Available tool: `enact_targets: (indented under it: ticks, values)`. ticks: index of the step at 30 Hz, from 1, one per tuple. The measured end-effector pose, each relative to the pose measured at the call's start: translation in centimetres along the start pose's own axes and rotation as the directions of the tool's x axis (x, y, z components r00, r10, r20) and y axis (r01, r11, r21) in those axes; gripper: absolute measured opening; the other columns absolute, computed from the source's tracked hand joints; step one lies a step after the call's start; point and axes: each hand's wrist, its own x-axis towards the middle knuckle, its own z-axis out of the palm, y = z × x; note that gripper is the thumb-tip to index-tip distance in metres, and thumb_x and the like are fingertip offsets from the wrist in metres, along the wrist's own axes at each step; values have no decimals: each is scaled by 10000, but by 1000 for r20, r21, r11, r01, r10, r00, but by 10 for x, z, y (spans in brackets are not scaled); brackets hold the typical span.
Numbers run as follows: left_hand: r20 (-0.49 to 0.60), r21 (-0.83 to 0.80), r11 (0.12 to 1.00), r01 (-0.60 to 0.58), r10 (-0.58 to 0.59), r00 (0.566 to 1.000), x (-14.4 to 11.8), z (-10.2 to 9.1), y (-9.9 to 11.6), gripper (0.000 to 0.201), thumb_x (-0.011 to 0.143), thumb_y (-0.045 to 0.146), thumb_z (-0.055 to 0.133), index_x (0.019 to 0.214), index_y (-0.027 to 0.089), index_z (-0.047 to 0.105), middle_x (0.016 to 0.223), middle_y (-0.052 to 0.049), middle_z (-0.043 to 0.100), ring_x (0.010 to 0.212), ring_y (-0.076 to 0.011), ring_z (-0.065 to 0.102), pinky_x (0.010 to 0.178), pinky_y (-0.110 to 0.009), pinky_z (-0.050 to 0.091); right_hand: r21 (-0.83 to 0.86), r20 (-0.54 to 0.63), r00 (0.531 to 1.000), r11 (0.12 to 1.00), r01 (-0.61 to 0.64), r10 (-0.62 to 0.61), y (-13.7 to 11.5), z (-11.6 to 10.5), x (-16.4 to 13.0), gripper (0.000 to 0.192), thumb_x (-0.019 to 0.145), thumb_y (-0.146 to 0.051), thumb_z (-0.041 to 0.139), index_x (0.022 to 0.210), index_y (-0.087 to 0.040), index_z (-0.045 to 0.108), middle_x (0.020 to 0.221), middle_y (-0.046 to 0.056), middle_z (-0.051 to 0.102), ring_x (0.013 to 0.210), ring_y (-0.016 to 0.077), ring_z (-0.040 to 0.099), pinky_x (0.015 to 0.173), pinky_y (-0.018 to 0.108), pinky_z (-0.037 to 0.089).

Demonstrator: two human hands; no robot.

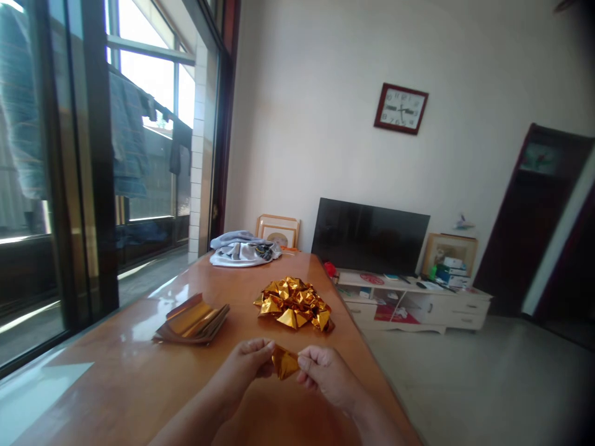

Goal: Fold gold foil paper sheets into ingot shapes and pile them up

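My left hand [246, 365] and my right hand [325, 371] pinch a small folded piece of gold foil paper [284, 363] between them, just above the wooden table [116, 384]. Beyond the hands lies a pile of folded gold foil pieces [294, 303]. To the left of that pile rests a stack of flat gold foil sheets [193, 321].
A bundle of grey and white cloth [242, 249] lies at the table's far end. The table's right edge runs beside an open tiled floor. A television [369, 235] on a low white cabinet [418, 303] stands against the far wall. A glass sliding door is at left.
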Motion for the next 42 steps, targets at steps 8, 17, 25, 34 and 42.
enact_targets:
  ticks: [8,17,25,34,42]
  values:
    - [-28,-24,1000,-9,8,1000,-4,-3,-1,403,759,514,744,745,113,702,650,-27,627,597,-110,486,639,-274,359,-83,10,997,994,-75,76,12,-3,-2,493,854,-665,569,807,-178,624,724,13,660,600,125,535,574,250,387]
    - [-120,-78,997,-9,-1,993,0,-5,-10,402,669,497,812,727,127,667,673,-37,661,615,-124,552,657,-285,395,-80,44,994,992,-100,103,15,-5,-5,458,887,-639,544,843,-195,649,792,32,678,661,146,557,604,269,412]
    - [-102,-85,996,-8,-1,995,0,-7,-14,439,684,541,785,739,116,687,667,-48,668,604,-128,565,673,-298,423,-136,-16,977,967,-214,214,26,-13,-1,474,837,-667,588,756,-204,652,756,53,672,642,167,548,584,289,407]
    - [-112,-61,998,-4,-3,994,0,-12,-16,468,691,567,768,754,111,684,666,-54,662,609,-137,581,656,-295,424,-157,48,985,975,-158,167,20,-12,-7,490,847,-677,559,745,-211,668,750,76,677,641,177,560,589,292,421]
    - [-132,-5,999,-41,40,990,-5,-10,-6,441,730,556,750,695,134,630,648,-14,622,599,-107,530,646,-259,404,-218,-41,991,967,-133,127,6,-13,-10,498,870,-656,538,774,-180,646,756,41,676,660,166,573,628,275,438]
